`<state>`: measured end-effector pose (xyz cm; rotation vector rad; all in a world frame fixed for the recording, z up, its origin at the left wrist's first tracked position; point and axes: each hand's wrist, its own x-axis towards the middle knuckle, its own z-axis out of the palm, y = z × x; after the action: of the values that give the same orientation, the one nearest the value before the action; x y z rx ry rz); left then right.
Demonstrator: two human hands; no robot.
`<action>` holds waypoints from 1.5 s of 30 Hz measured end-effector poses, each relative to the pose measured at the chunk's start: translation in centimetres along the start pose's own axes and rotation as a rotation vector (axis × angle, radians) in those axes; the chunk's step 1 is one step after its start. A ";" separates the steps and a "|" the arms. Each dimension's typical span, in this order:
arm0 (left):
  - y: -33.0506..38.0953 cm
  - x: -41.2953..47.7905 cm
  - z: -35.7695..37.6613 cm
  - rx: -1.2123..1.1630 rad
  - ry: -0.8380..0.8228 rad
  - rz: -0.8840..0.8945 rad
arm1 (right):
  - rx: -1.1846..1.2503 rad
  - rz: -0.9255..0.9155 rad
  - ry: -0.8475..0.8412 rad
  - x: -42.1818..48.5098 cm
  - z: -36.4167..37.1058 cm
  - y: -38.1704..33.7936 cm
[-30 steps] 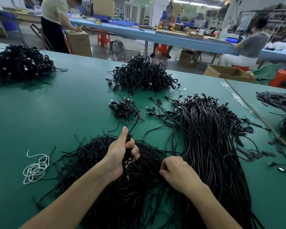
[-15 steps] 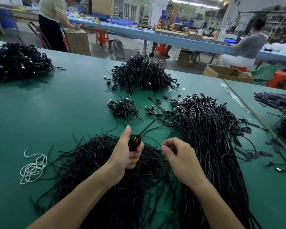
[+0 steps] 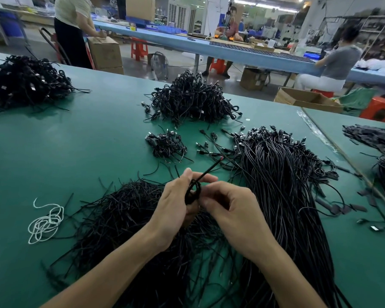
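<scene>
Factory hall stretching behind, workers (image 3: 333, 63) sitting at blue benches (image 3: 242, 54). Green table (image 3: 76, 152) carrying black cable heaps; white tags on far heap (image 3: 191, 98) too small for reading. Left hand (image 3: 176, 203) gripping coiled cable (image 3: 192, 192) above tie pile (image 3: 125, 218), loose end pointing toward long cable bundle (image 3: 282, 185). Right hand (image 3: 233, 210) curling, seemingly pinching coil's lower edge.

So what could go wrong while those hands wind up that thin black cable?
1. The small coil of thin black cable that the left hand grips shows no tie; it might spring open.
2. Its straight free end points at the long bundle of black cables and could snag there.
</scene>
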<state>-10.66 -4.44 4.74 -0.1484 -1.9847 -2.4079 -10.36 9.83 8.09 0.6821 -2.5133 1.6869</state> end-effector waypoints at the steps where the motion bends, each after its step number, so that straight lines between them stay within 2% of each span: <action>1: -0.1 0.0 0.1 -0.007 0.002 0.021 | 0.002 0.019 0.028 0.0 -0.1 0.0; 6: -0.5 -0.1 0.7 0.025 0.078 0.109 | -0.144 0.076 0.101 -0.3 0.3 0.1; 10: -0.9 0.0 1.0 0.074 0.164 0.137 | -0.344 0.025 0.135 -0.4 1.2 0.4; 15: -1.8 0.2 0.9 0.029 0.190 0.019 | -0.881 -0.326 0.052 -1.3 1.8 1.2; 21: -2.1 0.2 0.4 0.031 0.034 -0.214 | -1.108 -0.650 -0.055 -1.5 0.4 1.6; 24: -1.6 0.1 0.1 0.086 -0.100 -0.422 | -1.071 -0.758 -0.059 -1.0 -0.4 1.1; 26: -1.3 0.2 0.0 0.130 -0.128 -0.584 | -0.990 -0.732 -0.097 -0.7 -0.5 0.9; 28: -1.0 0.3 -0.2 0.142 -0.166 -0.639 | -0.898 -0.607 -0.140 -0.6 -0.4 0.8; 32: -1.0 0.6 -0.9 -0.045 -0.236 -0.647 | -0.644 -0.220 -0.124 -0.5 -0.4 1.5; 34: -1.1 0.5 -1.0 -0.095 -0.302 -0.650 | -0.560 -0.095 -0.120 -0.4 -0.7 1.9; 37: -0.6 0.0 -1.3 0.073 -0.480 -0.591 | -0.535 -0.009 -0.173 -0.5 -1.2 1.9; 40: 0.1 -0.6 -1.7 0.279 -0.614 -0.524 | -0.536 -0.034 -0.225 -0.9 -1.2 1.7; 45: 0.3 -0.6 -1.8 0.531 -0.592 -0.541 | -0.744 -0.327 -0.290 -1.3 -1.0 0.8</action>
<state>-10.13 -6.34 4.68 -0.3920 -3.2259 -2.1218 -9.67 11.43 7.46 1.1964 -2.7073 0.5058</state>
